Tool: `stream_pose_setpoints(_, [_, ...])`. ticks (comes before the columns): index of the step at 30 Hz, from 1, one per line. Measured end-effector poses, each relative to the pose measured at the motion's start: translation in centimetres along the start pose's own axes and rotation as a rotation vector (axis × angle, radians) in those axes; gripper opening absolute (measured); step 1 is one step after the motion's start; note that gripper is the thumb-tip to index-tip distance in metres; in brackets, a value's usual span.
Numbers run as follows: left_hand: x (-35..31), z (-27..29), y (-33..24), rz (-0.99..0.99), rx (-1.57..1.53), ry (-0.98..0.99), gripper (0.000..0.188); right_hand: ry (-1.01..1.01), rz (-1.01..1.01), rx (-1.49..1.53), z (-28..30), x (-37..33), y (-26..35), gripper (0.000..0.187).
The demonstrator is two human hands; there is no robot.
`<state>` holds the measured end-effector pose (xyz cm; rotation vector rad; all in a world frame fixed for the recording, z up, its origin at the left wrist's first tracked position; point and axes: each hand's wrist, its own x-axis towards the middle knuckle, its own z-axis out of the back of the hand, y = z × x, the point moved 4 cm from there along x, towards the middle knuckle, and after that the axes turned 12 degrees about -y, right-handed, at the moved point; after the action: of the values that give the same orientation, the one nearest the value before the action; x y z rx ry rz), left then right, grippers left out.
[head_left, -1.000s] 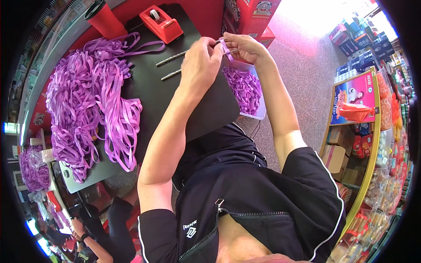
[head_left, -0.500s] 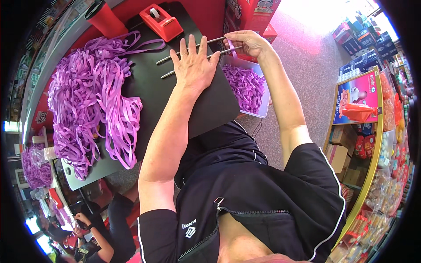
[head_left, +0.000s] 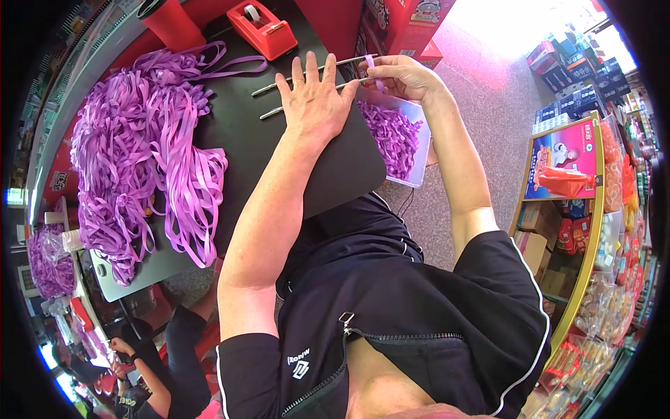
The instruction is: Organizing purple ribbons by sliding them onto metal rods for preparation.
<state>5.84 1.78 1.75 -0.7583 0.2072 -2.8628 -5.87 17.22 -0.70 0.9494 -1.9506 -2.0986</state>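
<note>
My left hand (head_left: pixel 314 105) lies flat on the dark tabletop with its fingers spread, over two thin metal rods (head_left: pixel 269 88) that run side by side to the right. At their right ends, my right hand (head_left: pixel 413 78) has its fingers closed in a pinch on a short purple ribbon (head_left: pixel 370 61). The ribbon goes across the rod ends; how it wraps there is partly hidden by the fingers. A large heap of long purple ribbons (head_left: pixel 132 153) covers the left of the table. Below my right hand stands a white plastic bin (head_left: pixel 410 183) full of short purple ribbon pieces (head_left: pixel 392 140).
A red tape dispenser (head_left: pixel 269 35) and a red cylinder (head_left: pixel 167 24) stand at the table's far side. Red boxes (head_left: pixel 405 24) are beyond the bin. Shelves of packaged goods (head_left: pixel 607 300) line the right. Another person's arm (head_left: pixel 150 377) shows at lower left.
My right hand has turned slightly and moved a little right, and the ribbon now shows across the upper rod's end. My left hand stays flat on the rods.
</note>
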Motion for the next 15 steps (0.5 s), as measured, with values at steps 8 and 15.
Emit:
stream_pose_setpoints(8, [0.0, -0.1, 0.2, -0.010, 0.000, -0.022, 0.066, -0.027, 0.066, -0.126, 0.9, -0.3, 1.6, 0.032])
stream_pose_setpoints(15, [-0.1, -0.2, 0.1, -0.021, 0.004, -0.030, 0.065, -0.035, 0.172, -0.107, 0.6, 1.3, 1.8, 0.036])
